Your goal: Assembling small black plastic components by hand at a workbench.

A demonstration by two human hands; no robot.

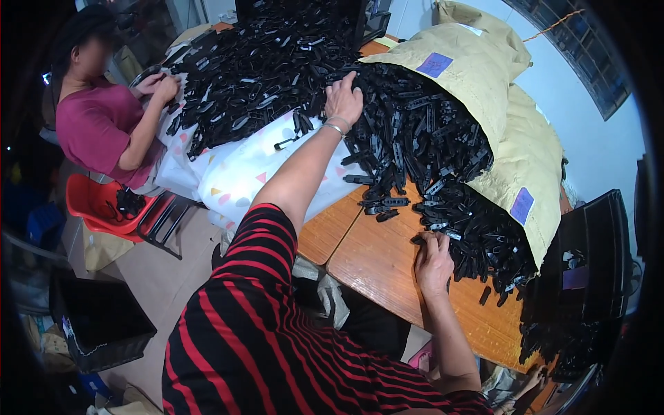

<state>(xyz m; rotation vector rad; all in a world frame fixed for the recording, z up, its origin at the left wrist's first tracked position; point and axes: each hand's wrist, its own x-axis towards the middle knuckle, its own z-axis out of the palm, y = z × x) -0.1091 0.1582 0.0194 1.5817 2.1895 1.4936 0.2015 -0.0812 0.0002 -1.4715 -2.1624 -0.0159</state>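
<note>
My left hand point(344, 100) reaches far across the table onto a large heap of small black plastic parts point(270, 66). Its fingers are apart and rest on the parts, and it grasps nothing that I can see. Close to the table's front, my right hand point(436, 266) is at the edge of a second spill of black parts point(477, 228). The fingers of that hand are bent and drawn together at the parts; what lies between them is hidden. Several long black pieces point(384, 204) lie loose on the wood between my hands.
Two big tan sacks point(477, 59) point(532, 159) lie open-mouthed at the right, spilling parts. White patterned sheeting point(242, 176) covers the table's left side. Another person point(104, 124) handles parts there. A red chair point(104, 207), a black crate point(100, 321) and a dark bin point(588, 256) stand around the wooden table point(373, 256).
</note>
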